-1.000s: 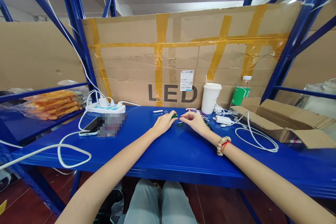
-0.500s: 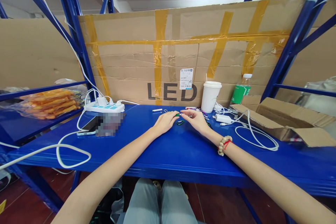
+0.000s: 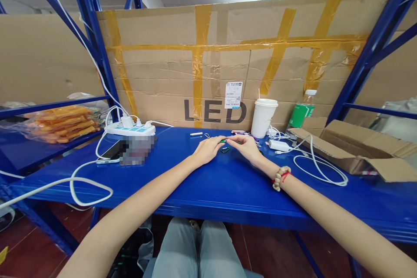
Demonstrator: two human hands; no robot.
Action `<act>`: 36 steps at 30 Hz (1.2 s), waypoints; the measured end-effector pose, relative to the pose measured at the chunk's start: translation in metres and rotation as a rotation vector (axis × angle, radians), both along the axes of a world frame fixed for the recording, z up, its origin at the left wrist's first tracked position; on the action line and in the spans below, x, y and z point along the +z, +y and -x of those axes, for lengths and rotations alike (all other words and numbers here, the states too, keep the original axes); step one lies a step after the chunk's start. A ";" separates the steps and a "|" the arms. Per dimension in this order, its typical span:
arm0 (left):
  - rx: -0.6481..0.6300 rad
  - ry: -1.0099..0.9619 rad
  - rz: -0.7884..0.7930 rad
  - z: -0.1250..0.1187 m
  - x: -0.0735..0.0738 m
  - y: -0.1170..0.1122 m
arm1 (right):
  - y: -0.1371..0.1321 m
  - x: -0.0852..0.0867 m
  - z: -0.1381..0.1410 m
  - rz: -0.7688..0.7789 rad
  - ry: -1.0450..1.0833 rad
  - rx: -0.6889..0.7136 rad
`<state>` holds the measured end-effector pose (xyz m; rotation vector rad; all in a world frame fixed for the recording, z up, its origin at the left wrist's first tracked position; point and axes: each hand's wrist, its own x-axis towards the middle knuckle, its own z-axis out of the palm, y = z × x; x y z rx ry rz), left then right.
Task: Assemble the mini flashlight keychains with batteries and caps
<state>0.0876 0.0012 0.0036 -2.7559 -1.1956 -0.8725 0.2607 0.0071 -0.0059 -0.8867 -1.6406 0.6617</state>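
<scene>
Over the middle of the blue tabletop, my left hand [image 3: 207, 151] is closed, with its fingertips on a small green object [image 3: 223, 140]; its kind is too small to make out. My right hand [image 3: 246, 148] is pinched, its fingertips meeting the right end of that object. What sits within the right fingers is mostly hidden. Just below the fingertips lies a green carabiner [image 3: 225, 150]. Beyond my left hand are a short silver cylinder [image 3: 196, 134] and a small metal clip [image 3: 207, 135]. Several slim coloured metallic pieces [image 3: 239, 132] lie behind my right hand, partly covered by it.
A white lidded cup [image 3: 263, 118] with a straw and a green-labelled bottle [image 3: 301, 112] stand at the back right. White cables [image 3: 321, 169] and an open cardboard box [image 3: 355, 150] lie right. Left are a power strip [image 3: 132, 129] and a phone [image 3: 114, 150].
The view has shifted slightly. My hands stay together in the same place, and the right fingertips have closed in a little against the green object.
</scene>
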 end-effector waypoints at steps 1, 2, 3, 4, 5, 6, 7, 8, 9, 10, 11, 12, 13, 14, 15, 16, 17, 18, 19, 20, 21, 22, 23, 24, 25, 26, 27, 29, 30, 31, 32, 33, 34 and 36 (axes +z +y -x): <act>-0.009 -0.013 0.005 0.000 0.000 -0.001 | 0.000 0.000 0.000 0.003 0.005 0.002; -0.016 -0.027 0.009 0.000 0.000 -0.002 | 0.000 -0.001 0.000 0.004 0.008 0.002; -0.019 -0.037 0.013 0.000 0.000 -0.002 | 0.000 -0.001 0.000 0.003 0.005 -0.002; -0.016 -0.045 0.017 0.000 0.000 -0.002 | 0.000 -0.001 -0.001 0.000 -0.004 -0.007; -0.008 -0.049 0.020 0.000 0.000 -0.002 | 0.000 -0.002 -0.001 -0.008 -0.021 -0.011; 0.001 -0.052 0.023 0.000 -0.001 -0.002 | 0.001 -0.002 -0.001 -0.020 -0.041 -0.015; 0.007 -0.056 0.026 0.000 -0.002 -0.001 | 0.001 -0.002 -0.001 -0.036 -0.065 -0.019; 0.012 -0.059 0.027 0.000 -0.002 0.000 | 0.002 -0.002 -0.002 -0.057 -0.091 -0.020; 0.015 -0.060 0.027 0.001 -0.003 0.000 | 0.002 -0.002 -0.002 -0.080 -0.115 -0.019; 0.019 -0.060 0.028 0.001 -0.004 0.001 | 0.003 -0.001 -0.003 -0.103 -0.138 -0.015; 0.021 -0.057 0.031 0.001 -0.004 0.001 | 0.004 -0.001 -0.004 -0.124 -0.158 -0.006; 0.020 -0.048 0.039 0.001 -0.004 0.002 | 0.005 -0.002 -0.005 -0.143 -0.175 0.006; 0.014 -0.032 0.051 0.002 -0.004 0.002 | 0.006 -0.002 -0.006 -0.160 -0.187 0.022; 0.004 -0.013 0.066 0.002 -0.004 0.002 | 0.007 -0.002 -0.007 -0.174 -0.195 0.040; -0.009 0.009 0.081 0.002 -0.004 0.002 | 0.008 -0.003 -0.009 -0.185 -0.199 0.058; -0.020 0.029 0.096 0.002 -0.004 0.002 | 0.009 -0.004 -0.010 -0.190 -0.202 0.073; -0.028 0.047 0.109 0.003 -0.003 0.002 | 0.010 -0.005 -0.011 -0.189 -0.205 0.086; -0.033 0.058 0.120 0.003 -0.003 0.002 | 0.011 -0.006 -0.012 -0.184 -0.208 0.095; -0.036 0.064 0.129 0.003 -0.003 0.002 | 0.012 -0.007 -0.013 -0.178 -0.213 0.105; -0.040 0.070 0.139 0.003 -0.003 0.001 | 0.012 -0.008 -0.014 -0.174 -0.219 0.116; -0.044 0.077 0.151 0.003 -0.003 0.001 | 0.012 -0.009 -0.014 -0.174 -0.224 0.128; -0.049 0.086 0.161 0.003 -0.002 0.000 | 0.012 -0.010 -0.015 -0.177 -0.227 0.141; -0.053 0.097 0.170 0.003 -0.002 -0.001 | 0.012 -0.010 -0.015 -0.184 -0.226 0.151; -0.056 0.110 0.175 0.003 -0.002 -0.002 | 0.012 -0.010 -0.016 -0.190 -0.223 0.157; -0.056 0.124 0.177 0.003 -0.001 -0.003 | 0.012 -0.010 -0.016 -0.195 -0.223 0.159; -0.054 0.136 0.172 0.003 -0.001 -0.003 | 0.011 -0.010 -0.016 -0.197 -0.225 0.156; -0.052 0.144 0.159 0.003 0.000 -0.004 | 0.010 -0.010 -0.016 -0.197 -0.232 0.147; -0.054 0.153 0.124 0.002 0.000 -0.006 | 0.008 -0.010 -0.015 -0.189 -0.247 0.118; -0.058 0.156 0.104 0.002 0.000 -0.006 | 0.007 -0.009 -0.015 -0.182 -0.255 0.099; -0.062 0.160 0.085 0.002 0.000 -0.006 | 0.005 -0.008 -0.015 -0.174 -0.262 0.082; -0.065 0.167 0.064 0.002 0.000 -0.007 | 0.004 -0.008 -0.014 -0.162 -0.270 0.067; -0.064 0.175 0.042 0.001 0.000 -0.007 | 0.003 -0.007 -0.014 -0.146 -0.278 0.053; -0.060 0.183 0.022 0.001 0.000 -0.007 | 0.002 -0.006 -0.013 -0.127 -0.286 0.043; -0.048 0.192 -0.015 0.000 0.000 -0.006 | 0.000 -0.005 -0.012 -0.081 -0.293 0.026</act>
